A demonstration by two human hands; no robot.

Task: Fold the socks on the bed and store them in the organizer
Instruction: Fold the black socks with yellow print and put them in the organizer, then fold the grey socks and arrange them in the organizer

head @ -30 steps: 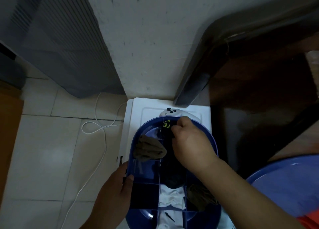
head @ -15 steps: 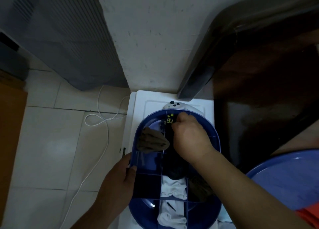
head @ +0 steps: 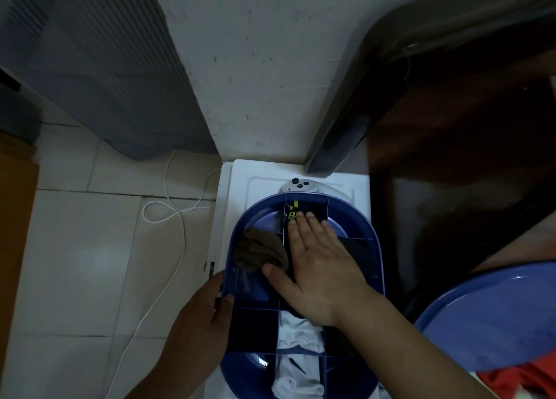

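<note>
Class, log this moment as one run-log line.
left hand: grips organizer rim | right hand: open, flat on black sock | brown sock: stored

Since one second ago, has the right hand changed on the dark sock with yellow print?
Yes. The right hand has opened flat, pressing the dark yellow-printed sock into the blue divided organizer.

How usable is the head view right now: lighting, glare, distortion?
Head view: dim and bluish overall; the right hand stays readable, the left hand sits in shadow on the organizer rim; dark compartments hide detail; slight glare on the floor tiles; wide-angle bending at the edges.
</note>
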